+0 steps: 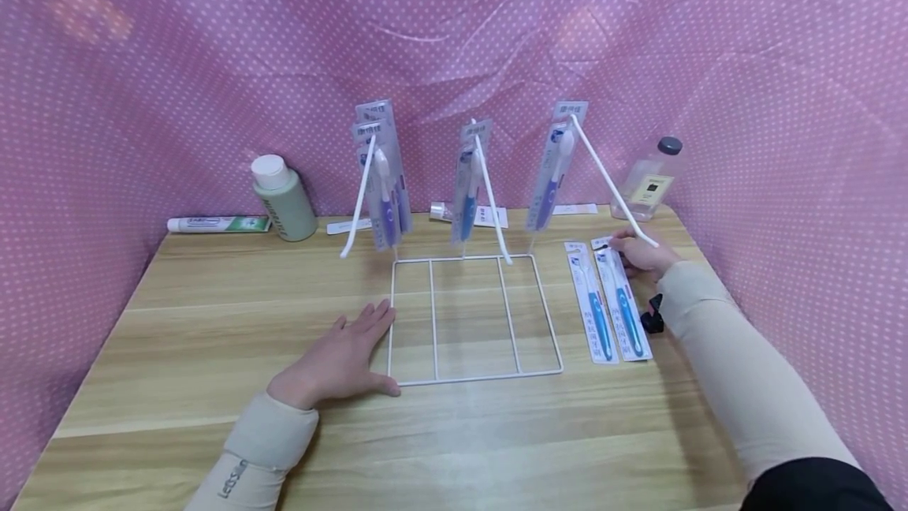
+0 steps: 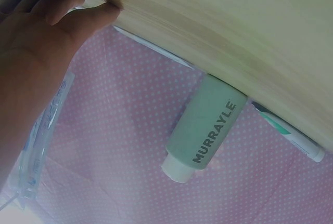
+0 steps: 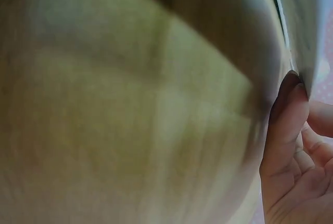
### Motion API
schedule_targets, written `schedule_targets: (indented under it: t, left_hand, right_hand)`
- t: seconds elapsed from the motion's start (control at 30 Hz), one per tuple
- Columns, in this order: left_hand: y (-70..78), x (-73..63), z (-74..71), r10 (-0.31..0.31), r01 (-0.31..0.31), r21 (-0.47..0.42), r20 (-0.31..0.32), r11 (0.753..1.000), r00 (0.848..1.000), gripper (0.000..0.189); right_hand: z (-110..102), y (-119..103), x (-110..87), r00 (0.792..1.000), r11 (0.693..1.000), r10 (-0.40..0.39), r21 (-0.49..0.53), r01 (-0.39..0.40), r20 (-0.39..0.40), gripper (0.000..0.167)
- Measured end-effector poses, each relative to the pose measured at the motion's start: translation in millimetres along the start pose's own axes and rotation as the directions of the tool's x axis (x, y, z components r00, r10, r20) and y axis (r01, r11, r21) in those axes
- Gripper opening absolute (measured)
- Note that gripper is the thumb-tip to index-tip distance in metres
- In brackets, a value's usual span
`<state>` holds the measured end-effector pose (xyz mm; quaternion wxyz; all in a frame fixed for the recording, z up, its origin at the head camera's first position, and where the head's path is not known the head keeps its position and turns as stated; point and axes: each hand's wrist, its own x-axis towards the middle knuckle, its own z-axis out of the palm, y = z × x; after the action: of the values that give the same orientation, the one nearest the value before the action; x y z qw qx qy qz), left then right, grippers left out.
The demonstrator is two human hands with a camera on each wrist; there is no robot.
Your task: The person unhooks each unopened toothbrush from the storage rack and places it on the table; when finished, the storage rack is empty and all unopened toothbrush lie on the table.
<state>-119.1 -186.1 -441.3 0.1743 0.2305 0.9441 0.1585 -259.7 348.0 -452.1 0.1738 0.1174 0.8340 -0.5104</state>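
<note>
A white wire display rack [image 1: 475,377] stands mid-table, its three prongs slanting toward me. Packaged toothbrushes hang on it: purple ones on the left prong [image 1: 358,199], a blue one [image 1: 470,188] in the middle and a purple one [image 1: 553,172] on the right. My left hand [image 1: 344,361] lies with spread fingers at the base's left edge. To the right of the rack, two blue packaged toothbrushes lie side by side, a left one [image 1: 594,306] and a right one [image 1: 626,307]. With thumb and fingers, my right hand [image 1: 644,252] pinches the right package's top end.
Along the back stand a green bottle with a white cap [image 1: 287,199] and a clear bottle with a black cap [image 1: 647,184]. A toothpaste tube [image 1: 220,224] lies at the back left; another tube [image 1: 441,211] lies behind the rack. Pink dotted cloth [image 1: 454,14] surrounds the wooden table [image 1: 454,448].
</note>
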Motion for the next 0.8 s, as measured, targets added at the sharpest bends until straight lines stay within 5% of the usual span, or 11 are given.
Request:
schedule_targets:
  t: [0.47, 0.8]
  left_hand:
    - [-0.5, 1.3, -0.8, -0.008, 0.008, -0.009, 0.014, 1.0, 1.0, 0.123]
    - [-1.4, 0.8, 1.0, -0.001, 0.001, 0.001, 0.003, 1.0, 1.0, 0.123]
  right_hand:
    - [12.9, -6.6, 7.8, 0.989, 0.989, 0.075, -0.116, -0.089, -0.124, 0.04]
    - [22.0, -10.7, 11.7, 0.976, 0.921, 0.032, -0.373, -0.112, -0.213, 0.031]
